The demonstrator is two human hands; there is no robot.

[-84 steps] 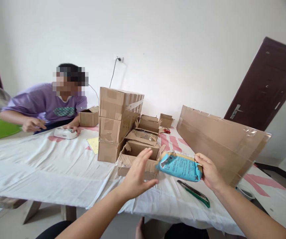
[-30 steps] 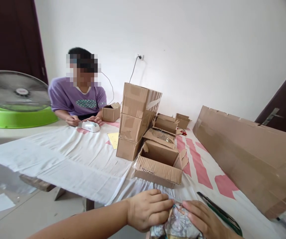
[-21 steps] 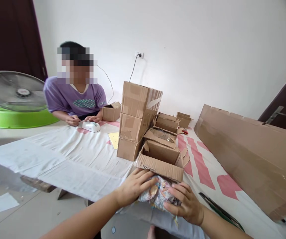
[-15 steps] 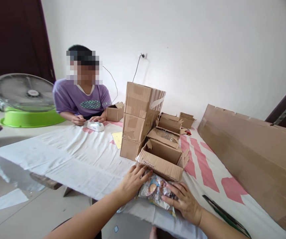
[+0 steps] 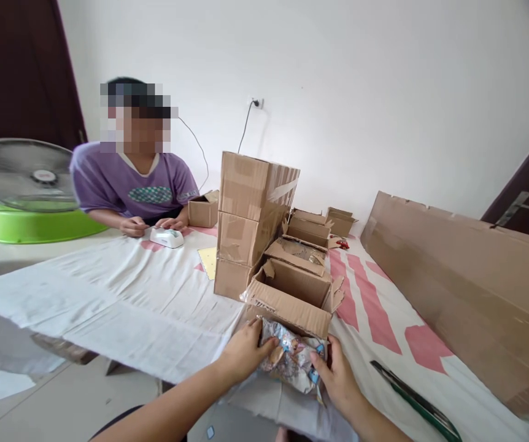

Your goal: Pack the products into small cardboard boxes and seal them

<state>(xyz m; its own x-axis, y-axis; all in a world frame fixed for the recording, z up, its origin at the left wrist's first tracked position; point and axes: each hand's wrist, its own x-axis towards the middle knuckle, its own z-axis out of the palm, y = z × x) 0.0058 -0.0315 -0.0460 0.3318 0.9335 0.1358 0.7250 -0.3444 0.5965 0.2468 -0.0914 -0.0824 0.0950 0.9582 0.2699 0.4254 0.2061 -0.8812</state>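
A crinkled, shiny packet (image 5: 292, 362) with a colourful print lies at the table's near edge, in front of an open cardboard box (image 5: 292, 307). My left hand (image 5: 248, 350) is closed on its left side, thumb across the top. On the right side, my right hand (image 5: 335, 368) grips it the same way, thumb pressed on the print. The fingers of both hands are partly hidden behind the packet. To the right of my right hand lies a cutter with a green handle (image 5: 418, 402).
Cardboard boxes stacked three high (image 5: 239, 227) stand left of a row of open boxes. A long cardboard sheet (image 5: 453, 301) rises along the right. Across the table, a person in a purple shirt (image 5: 140, 184) has their hands by a white device (image 5: 167, 237).
My hands have gone from lying on top of the packet to gripping its two sides. The packet's near side looks tipped up a little. The whole view has shifted slightly.
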